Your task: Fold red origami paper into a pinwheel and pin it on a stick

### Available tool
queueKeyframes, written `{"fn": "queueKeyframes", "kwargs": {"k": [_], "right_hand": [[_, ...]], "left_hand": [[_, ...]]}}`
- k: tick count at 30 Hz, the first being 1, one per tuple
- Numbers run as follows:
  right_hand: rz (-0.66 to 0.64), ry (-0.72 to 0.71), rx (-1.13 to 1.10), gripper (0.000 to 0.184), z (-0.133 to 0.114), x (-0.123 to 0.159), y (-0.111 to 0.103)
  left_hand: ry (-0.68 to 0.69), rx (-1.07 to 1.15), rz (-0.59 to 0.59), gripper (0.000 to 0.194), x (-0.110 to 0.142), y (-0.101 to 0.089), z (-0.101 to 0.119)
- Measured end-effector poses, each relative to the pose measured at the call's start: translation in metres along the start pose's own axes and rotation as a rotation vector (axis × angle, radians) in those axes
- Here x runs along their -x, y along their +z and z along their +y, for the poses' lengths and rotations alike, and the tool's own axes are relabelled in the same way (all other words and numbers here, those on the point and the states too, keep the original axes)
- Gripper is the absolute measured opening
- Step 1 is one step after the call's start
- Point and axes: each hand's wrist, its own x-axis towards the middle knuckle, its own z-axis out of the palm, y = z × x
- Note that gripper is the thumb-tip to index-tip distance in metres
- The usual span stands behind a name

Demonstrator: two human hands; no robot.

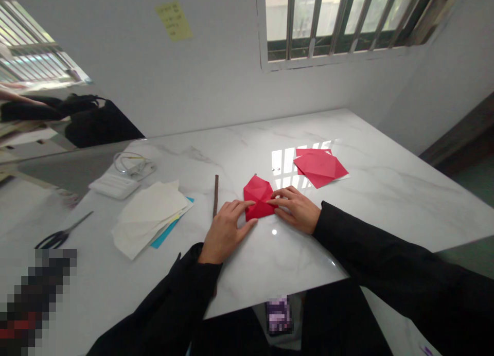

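Two hands are set to either side of one folded red paper, which is laid flat on the counter between them. It is reached from both flanks — neither hand can be called nearer, since it is touched by each. Its long axis is pointed roughly away from the body, with a peaked far end left uncovered and the near edge bordered by the left thumb. By the left hand the lower left part is covered, index finger laid on top and thumb spread well apart from it. By the right hand the right edge is met with bent fingers; whether a layer is pinched there cannot be told. Just left of the paper a brown stick is placed, its length also directed away from the body, its near end close to the left knuckles. Beyond the right hand, loose red sheets are stacked askew — well apart from the fingers — while white sheets are fanned at far left.
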Motion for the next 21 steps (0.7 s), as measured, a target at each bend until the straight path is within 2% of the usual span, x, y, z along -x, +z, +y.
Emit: {"fn": "queueKeyframes", "kwargs": {"k": [2,5,14,21], "right_hand": [[-0.013,0.008,-0.007,0.028,0.0001,-0.0003,-0.0011],[-0.017,0.015,-0.016,0.027,-0.0004,-0.0015,-0.0020],[0.017,0.080,-0.135,0.006,0.0040,-0.0020,-0.0025],[0.009,0.143,-0.156,0.013,0.0079,-0.0013,-0.0026]], "left_hand": [[-0.009,0.004,0.009,0.029,-0.0001,0.0003,-0.0003],[-0.016,0.013,0.022,0.011,-0.0010,0.0009,0.0004],[-0.062,0.095,0.048,0.016,-0.0032,0.0034,-0.0041],[-0.084,0.109,0.049,0.018,-0.0045,0.0048,-0.0051]]}}
